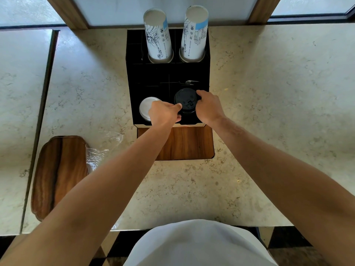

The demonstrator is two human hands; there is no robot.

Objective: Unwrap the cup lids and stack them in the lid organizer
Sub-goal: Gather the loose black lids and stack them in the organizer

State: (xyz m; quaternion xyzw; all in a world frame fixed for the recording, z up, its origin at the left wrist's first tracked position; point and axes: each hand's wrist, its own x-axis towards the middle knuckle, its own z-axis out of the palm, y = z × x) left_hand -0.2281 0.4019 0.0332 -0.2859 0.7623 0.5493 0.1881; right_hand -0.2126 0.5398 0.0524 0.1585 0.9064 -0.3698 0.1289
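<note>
A stack of black cup lids [186, 100] stands in the front right slot of the black lid organizer [153, 77]. My left hand [164, 114] holds the stack's left side, thumb on the top lid. My right hand [208, 107] grips its right side, fingers curled over the rim. White lids [146, 108] fill the front left slot, partly hidden behind my left hand. Crumpled clear plastic wrap [99, 152] lies on the counter to the left.
Two stacks of tall white paper cups [158, 37] [195, 34] stand in the organizer's rear slots. A wooden board [57, 175] lies at the left, and a wooden panel [184, 143] sits under the organizer's front. The marble counter [269, 93] stretches to the right.
</note>
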